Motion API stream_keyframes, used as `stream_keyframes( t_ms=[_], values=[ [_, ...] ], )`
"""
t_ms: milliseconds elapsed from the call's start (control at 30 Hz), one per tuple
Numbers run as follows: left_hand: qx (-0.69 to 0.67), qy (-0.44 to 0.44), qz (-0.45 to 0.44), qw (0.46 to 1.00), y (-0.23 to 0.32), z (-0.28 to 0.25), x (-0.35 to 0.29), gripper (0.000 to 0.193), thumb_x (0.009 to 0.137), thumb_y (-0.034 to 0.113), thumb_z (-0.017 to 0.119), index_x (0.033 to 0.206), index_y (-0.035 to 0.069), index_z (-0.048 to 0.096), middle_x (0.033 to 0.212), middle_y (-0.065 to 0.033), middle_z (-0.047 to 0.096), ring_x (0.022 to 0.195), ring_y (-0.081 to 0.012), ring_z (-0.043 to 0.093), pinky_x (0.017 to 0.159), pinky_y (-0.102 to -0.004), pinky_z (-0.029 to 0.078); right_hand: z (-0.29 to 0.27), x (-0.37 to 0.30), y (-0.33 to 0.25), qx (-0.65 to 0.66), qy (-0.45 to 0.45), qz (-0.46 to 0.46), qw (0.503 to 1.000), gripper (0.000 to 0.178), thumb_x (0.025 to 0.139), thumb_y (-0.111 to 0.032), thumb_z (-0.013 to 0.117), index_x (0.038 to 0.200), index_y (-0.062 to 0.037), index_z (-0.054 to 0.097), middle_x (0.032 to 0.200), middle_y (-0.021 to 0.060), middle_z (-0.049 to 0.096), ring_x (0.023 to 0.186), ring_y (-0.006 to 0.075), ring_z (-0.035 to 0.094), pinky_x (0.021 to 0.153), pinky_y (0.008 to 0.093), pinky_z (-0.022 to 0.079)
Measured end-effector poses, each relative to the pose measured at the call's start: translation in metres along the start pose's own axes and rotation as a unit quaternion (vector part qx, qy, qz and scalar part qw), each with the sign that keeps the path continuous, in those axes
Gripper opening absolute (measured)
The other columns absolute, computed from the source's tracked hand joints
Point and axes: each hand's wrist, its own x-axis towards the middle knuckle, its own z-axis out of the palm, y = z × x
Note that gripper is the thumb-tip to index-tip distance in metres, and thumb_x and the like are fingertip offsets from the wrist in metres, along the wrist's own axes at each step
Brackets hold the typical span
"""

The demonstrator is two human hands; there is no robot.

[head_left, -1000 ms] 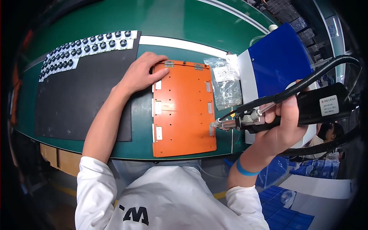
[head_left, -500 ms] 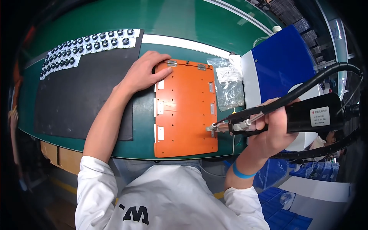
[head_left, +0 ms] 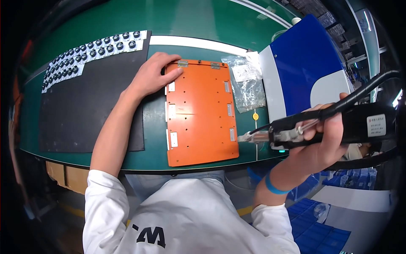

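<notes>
Orange panel: fastening at the right edge

Head view. Orange panel [head_left: 201, 114] lies flat on the green table [head_left: 127, 21], partly over a black mat [head_left: 80, 106]. Left hand [head_left: 150, 76] rests open, fingers spread, pressing the panel's upper-left corner. Right hand [head_left: 321, 139] is clenched around a black powered screwdriver [head_left: 321, 127], its tip just beside the lower-right edge bracket. Clear bag of parts [head_left: 247, 82] and blue-and-white box [head_left: 304, 72] sit to the right. Advice: keep the panel pinned, the bit square to the hole.

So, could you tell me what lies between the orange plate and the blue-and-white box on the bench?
In the head view, a clear plastic bag of small parts lies between the orange plate and the blue-and-white box, with a small yellow disc just below it.
</notes>
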Motion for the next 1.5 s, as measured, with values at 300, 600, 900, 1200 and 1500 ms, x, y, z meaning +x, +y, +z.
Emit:
stream_keyframes(
  t_ms=[300, 600, 900, 1200, 1500],
  values=[
    [0.013, 0.008, 0.022, 1.000, -0.002, -0.001, -0.002, 0.042, 0.084, 0.031, 0.064, 0.114, 0.003, 0.061, 0.106, -0.0124, 0.060, 0.099, -0.0247, 0.056, 0.088, -0.0329, 0.045, 0.008, -0.013, 0.016, -0.010, -0.015, 0.071, 0.997, 0.042, 0.084, -0.006, 0.057, 0.119, 0.0149, 0.049, 0.063, 0.0058, 0.049, 0.043, 0.0082, 0.044, 0.041, 0.0208, 0.039],
    [0.008, 0.004, 0.024, 1.000, 0.000, -0.001, -0.001, 0.042, 0.084, 0.031, 0.064, 0.115, 0.003, 0.060, 0.106, -0.0124, 0.060, 0.099, -0.0247, 0.056, 0.088, -0.0331, 0.045, 0.007, -0.010, 0.019, -0.003, -0.015, 0.083, 0.996, 0.028, 0.084, -0.004, 0.055, 0.106, 0.0114, 0.055, 0.063, 0.0055, 0.048, 0.042, 0.0080, 0.042, 0.041, 0.0202, 0.038],
    [0.012, 0.015, 0.015, 1.000, 0.003, 0.001, 0.000, 0.041, 0.084, 0.036, 0.061, 0.113, 0.006, 0.063, 0.103, -0.0107, 0.064, 0.104, -0.0242, 0.055, 0.089, -0.0349, 0.045, 0.007, -0.022, 0.020, -0.050, 0.001, 0.056, 0.997, 0.014, 0.084, -0.004, 0.055, 0.093, 0.0071, 0.054, 0.060, 0.0068, 0.049, 0.042, 0.0073, 0.041, 0.042, 0.0182, 0.036],
    [0.005, 0.035, 0.039, 0.999, -0.005, 0.002, -0.004, 0.042, 0.083, 0.038, 0.060, 0.109, 0.005, 0.064, 0.100, -0.0124, 0.064, 0.102, -0.0285, 0.055, 0.090, -0.0372, 0.045, -0.014, 0.027, -0.014, 0.004, -0.025, 0.000, 1.000, 0.032, 0.092, -0.017, 0.053, 0.117, 0.0035, 0.054, 0.071, 0.0044, 0.055, 0.052, 0.0080, 0.045, 0.052, 0.0235, 0.041],
    [0.025, 0.028, 0.032, 0.999, -0.011, 0.004, -0.003, 0.044, 0.085, 0.041, 0.057, 0.112, 0.007, 0.063, 0.100, -0.0097, 0.062, 0.104, -0.0256, 0.054, 0.091, -0.0364, 0.044, 0.078, -0.053, 0.005, 0.142, -0.142, 0.063, 0.978, 0.049, 0.092, -0.014, 0.048, 0.130, 0.0089, 0.030, 0.077, 0.0090, 0.054, 0.049, 0.0093, 0.045, 0.047, 0.0203, 0.044]
  ],
)
